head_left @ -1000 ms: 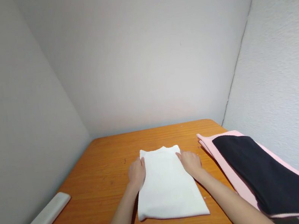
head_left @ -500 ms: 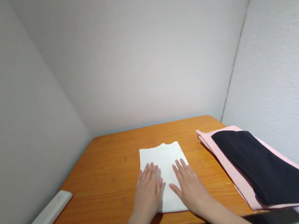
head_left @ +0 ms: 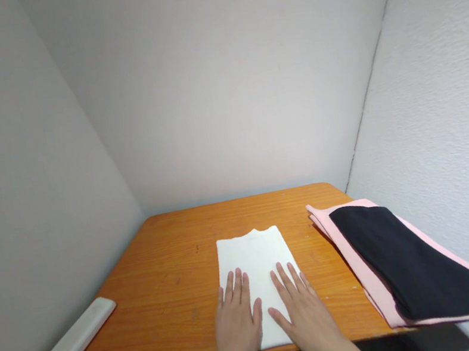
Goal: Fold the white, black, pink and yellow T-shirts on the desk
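A white folded cloth [head_left: 251, 254], roughly rectangular with a slightly wavy far edge, lies flat on the wooden table [head_left: 160, 297] in front of me. My left hand [head_left: 237, 320] rests palm down on its left side, fingers stretched out and a little apart. On the cloth's right side lies my right hand [head_left: 304, 314], also palm down with fingers spread. Between the two hands a strip of the cloth shows down to its near edge, close to the table's front edge. Parts of both side edges are hidden beneath my hands.
At the right, a folded black cloth [head_left: 412, 259] lies on a folded pink cloth [head_left: 352, 251]; both reach the table's front edge. A long white device [head_left: 76, 344] with a round button and a cable sits at the left edge. Walls enclose the back and sides.
The white cloth has slid a little toward me, its near edge now closer to the table's front edge. Both hands have moved back toward me, still flat on it.
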Demonstrator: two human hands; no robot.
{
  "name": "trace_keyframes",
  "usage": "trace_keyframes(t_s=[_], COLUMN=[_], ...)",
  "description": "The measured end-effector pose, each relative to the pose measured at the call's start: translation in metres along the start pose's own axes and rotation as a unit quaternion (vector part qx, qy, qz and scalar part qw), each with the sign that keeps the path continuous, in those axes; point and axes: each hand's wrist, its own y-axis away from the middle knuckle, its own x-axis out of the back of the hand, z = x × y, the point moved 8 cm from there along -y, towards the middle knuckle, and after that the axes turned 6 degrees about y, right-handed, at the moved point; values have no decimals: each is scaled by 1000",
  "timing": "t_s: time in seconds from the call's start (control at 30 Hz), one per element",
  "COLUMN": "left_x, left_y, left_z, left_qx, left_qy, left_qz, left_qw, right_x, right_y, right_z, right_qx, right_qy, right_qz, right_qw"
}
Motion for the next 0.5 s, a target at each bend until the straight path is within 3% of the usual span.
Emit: trace_keyframes(t_s=[0.17, 0.27, 0.4, 0.5], left_x=[-6, 3, 29, 50], left_y=[32, 42, 7, -42], left_z=[10, 16, 11, 9], left_qx=[0, -24, -6, 2], left_qy=[-1, 18, 56, 24], left_qz=[60, 72, 13, 23], left_qw=[998, 997, 998, 999], right_x=[9, 22, 45, 56], right_y=[22, 26, 41, 56], right_z=[2, 21, 59, 67], right_qx=[19, -73, -258, -298], right_qy=[-19, -25, 10, 52], right_qz=[-1, 40, 90, 90], right_qw=[1000, 996, 962, 949])
